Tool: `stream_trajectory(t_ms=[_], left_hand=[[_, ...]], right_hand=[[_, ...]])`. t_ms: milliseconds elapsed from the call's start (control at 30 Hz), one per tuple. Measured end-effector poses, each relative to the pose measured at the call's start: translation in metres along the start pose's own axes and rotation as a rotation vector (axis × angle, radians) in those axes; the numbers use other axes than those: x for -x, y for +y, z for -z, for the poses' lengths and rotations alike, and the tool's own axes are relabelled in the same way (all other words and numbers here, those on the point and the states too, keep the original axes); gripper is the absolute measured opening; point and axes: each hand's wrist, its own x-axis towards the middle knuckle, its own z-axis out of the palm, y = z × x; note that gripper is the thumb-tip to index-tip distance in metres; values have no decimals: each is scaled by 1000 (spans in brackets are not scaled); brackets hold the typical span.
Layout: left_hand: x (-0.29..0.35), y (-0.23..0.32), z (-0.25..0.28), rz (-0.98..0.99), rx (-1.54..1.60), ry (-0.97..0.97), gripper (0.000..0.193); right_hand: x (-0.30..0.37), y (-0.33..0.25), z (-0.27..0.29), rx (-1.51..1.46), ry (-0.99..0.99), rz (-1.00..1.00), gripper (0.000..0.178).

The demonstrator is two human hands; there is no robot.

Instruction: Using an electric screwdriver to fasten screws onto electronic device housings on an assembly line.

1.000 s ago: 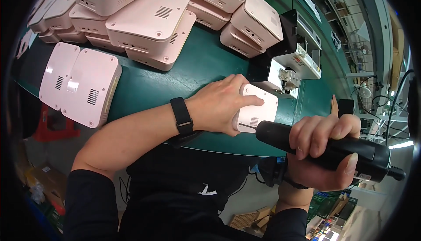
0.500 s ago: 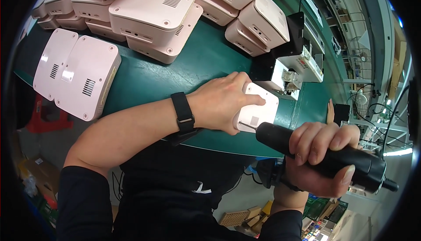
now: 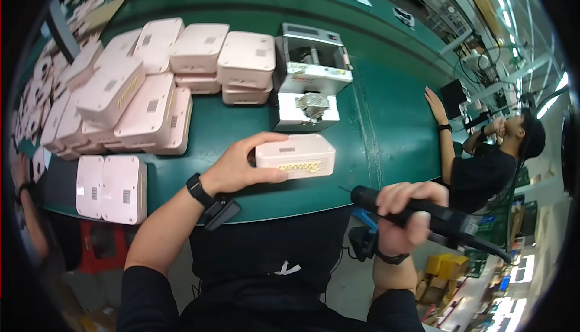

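Note:
My left hand grips the left end of a pale pink, box-shaped housing, thumb and fingers on opposite sides. Yellow lettering and small perforations cover the housing's front side; a slotted vent shows on top. My right hand is wrapped round a black electric screwdriver. Its thin bit points up and left, apart from the housing, just off the housing's lower right corner. Behind the housing stands a screw feeder with a metal mechanism at its front.
Several similar pink housings are piled at the far left. Two more lie side by side at the table's near left edge. A red stool stands below. Co-workers sit to the right and left.
My right hand has drawn the screwdriver's bit off the housing. The housing has been tipped in my left hand, so its lettered side now shows. The view has shifted, showing more table.

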Motion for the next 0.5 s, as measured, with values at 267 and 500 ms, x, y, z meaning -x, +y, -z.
stream_trajectory(t_ms=[267, 500], left_hand=[[-36, 9, -54, 284, 370, -208, 63], [-167, 16, -160, 629, 870, -325, 79]], right_hand=[[40, 28, 60, -92, 152, -49, 41], [57, 42, 69, 35, 138, -84, 25]])
